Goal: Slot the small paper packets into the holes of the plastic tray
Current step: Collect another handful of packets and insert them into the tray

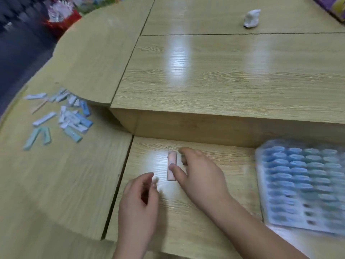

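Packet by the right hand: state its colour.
The packet is pale pink; head view.
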{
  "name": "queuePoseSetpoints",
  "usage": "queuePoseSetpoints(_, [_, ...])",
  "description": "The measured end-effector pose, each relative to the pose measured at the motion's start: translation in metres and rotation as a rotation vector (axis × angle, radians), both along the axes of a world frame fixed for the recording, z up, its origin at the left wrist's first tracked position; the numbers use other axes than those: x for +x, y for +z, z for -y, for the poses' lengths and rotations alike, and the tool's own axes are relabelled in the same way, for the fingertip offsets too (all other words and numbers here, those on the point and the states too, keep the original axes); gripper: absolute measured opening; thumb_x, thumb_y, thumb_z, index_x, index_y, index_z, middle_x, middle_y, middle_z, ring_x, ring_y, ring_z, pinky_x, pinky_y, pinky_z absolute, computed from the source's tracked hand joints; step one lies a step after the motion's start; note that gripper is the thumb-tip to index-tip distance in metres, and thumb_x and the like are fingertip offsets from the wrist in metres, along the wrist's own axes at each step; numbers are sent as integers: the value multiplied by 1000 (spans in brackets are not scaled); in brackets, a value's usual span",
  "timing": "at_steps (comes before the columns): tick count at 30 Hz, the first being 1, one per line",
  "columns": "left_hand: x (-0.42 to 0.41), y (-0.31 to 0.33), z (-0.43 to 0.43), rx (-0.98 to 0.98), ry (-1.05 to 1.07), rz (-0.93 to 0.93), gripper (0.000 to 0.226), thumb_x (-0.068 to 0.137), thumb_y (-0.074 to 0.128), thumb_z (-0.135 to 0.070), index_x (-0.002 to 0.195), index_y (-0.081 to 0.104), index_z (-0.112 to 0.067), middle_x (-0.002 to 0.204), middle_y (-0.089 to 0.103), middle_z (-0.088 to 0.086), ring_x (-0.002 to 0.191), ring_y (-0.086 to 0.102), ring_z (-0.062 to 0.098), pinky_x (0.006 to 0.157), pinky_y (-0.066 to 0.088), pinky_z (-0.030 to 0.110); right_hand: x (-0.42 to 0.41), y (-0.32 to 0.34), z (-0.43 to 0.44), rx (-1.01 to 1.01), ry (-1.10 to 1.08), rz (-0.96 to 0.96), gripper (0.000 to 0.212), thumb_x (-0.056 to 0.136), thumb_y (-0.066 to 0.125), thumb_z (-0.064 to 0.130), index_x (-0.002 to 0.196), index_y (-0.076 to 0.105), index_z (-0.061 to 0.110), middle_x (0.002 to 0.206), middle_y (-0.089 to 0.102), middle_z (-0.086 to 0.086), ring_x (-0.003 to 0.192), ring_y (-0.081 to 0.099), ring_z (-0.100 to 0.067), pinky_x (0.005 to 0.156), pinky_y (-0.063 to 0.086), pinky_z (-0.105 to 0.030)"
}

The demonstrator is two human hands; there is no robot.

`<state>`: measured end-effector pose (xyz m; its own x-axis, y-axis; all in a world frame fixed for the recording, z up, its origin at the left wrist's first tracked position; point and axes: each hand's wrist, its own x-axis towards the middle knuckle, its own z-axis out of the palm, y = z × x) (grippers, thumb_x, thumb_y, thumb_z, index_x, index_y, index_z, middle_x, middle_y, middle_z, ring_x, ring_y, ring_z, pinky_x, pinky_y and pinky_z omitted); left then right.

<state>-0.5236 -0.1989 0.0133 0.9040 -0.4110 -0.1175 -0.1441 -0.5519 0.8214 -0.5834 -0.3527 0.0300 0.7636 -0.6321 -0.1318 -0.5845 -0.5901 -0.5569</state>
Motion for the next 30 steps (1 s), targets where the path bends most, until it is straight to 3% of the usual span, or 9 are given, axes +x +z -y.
queuePoseSetpoints(4, [15,-2,-7,-18,1,-7,30,90,65,-10,110,66,-33,106,65,-18,98,63,-7,86,49,20,22,-12,-5,-72,-54,-100,48,87,55,62,124,49,32,114,55,8,107,58,-17,72,42,-31])
queuePoseSetpoints(7, [15,-4,-4,-3,-39,-6,30,91,64,-12,113,65,-32,108,63,-17,100,62,-6,88,49,20,24,-14,-4,-53,-40,-115,34,89,59,46,120,52,35,112,53,8,108,55,-18,71,38,-30])
queuePoseSetpoints(10, [10,0,4,-5,-67,-3,32,91,64,-10,113,65,-33,108,61,-17,98,61,-6,88,50,21,16,-13,-2,9,-38,-37,18,91,54,26,107,57,34,102,58,10,99,56,-16,69,37,-29])
queuePoseSetpoints(14, [-4,13,24,-45,-95,18,34,91,63,-9,111,64,-36,109,62,-15,95,60,-4,81,48,22,-13,8,8,214,-129,157,12,91,61,28,100,64,36,87,67,20,83,61,0,73,51,-28])
queuePoseSetpoints(17, [-24,25,47,-80,-145,57,27,93,60,-17,112,65,-36,109,60,-19,96,60,0,75,49,22,-61,45,27,341,-267,371,10,88,70,25,88,69,35,84,69,26,82,64,2,70,49,-19])
queuePoseSetpoints(20, [-57,34,78,-82,-249,158,27,90,54,-30,113,64,-39,112,54,-26,100,58,3,74,47,20,-128,79,56,478,-396,561,17,81,78,12,80,73,28,78,72,14,72,66,-2,63,48,-13])
queuePoseSetpoints(24, [-115,39,130,-110,-447,270,33,90,49,-37,120,63,-32,120,52,-17,114,55,12,95,44,25,-223,96,105,446,-563,658,20,76,78,-2,80,72,17,76,74,0,66,68,-7,64,52,-12])
queuePoseSetpoints(27, [-156,43,171,-120,-612,383,37,93,48,-33,123,65,-20,128,54,-4,121,53,16,102,37,22,-284,96,137,373,-650,647,19,75,78,4,83,72,21,80,75,1,70,69,-8,70,55,-15])
queuePoseSetpoints(30, [-188,45,208,-86,-749,475,35,95,47,-32,124,64,-20,136,52,1,127,50,21,104,41,34,-328,92,161,324,-725,667,18,70,77,20,84,72,30,82,75,3,71,69,-7,68,54,-13])
